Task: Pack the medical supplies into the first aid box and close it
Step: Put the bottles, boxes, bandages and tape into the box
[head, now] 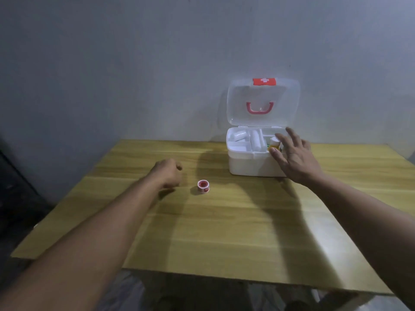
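The white first aid box stands at the back of the wooden table with its clear lid raised; the lid has a red handle and a red latch. White bandage rolls lie in its tray. My right hand is spread over the box's right compartment, fingers apart around a small yellow bottle with a white cap; whether it grips the bottle is unclear. A small red-and-white tape roll sits on the table left of the box. My left hand rests curled just left of the tape roll, apart from it.
The wooden table stands against a grey wall. The table's front edge is close to me. A dark object stands on the floor at the left.
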Motion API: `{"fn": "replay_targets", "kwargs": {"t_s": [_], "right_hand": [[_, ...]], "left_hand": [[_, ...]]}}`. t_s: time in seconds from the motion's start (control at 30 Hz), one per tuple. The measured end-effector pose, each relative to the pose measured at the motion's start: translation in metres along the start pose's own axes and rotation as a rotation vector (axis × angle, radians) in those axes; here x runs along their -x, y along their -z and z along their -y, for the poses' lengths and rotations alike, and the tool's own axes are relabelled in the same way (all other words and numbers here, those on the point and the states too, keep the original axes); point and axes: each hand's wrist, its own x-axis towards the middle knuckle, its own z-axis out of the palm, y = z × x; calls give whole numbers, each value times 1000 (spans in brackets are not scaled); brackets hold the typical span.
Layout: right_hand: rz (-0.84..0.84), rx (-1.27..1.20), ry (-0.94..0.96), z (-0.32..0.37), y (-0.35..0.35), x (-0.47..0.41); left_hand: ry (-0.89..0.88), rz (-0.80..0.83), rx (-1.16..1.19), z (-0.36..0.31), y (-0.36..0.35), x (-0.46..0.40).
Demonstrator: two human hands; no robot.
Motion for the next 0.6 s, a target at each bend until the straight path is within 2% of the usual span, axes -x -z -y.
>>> {"fn": "replay_targets", "kwargs": {"t_s": [0.17,0.37,0.6], "right_hand": [[1,18,-4,-1,0,0],[10,5,-17,0,1,1],[11,-16,-18,1,2,1]], "left_hand": [[-113,-64,29,5,-15,11],[-219,87,51,-8,-20,22],[-395,-52,46,-19,-36,20]]}}
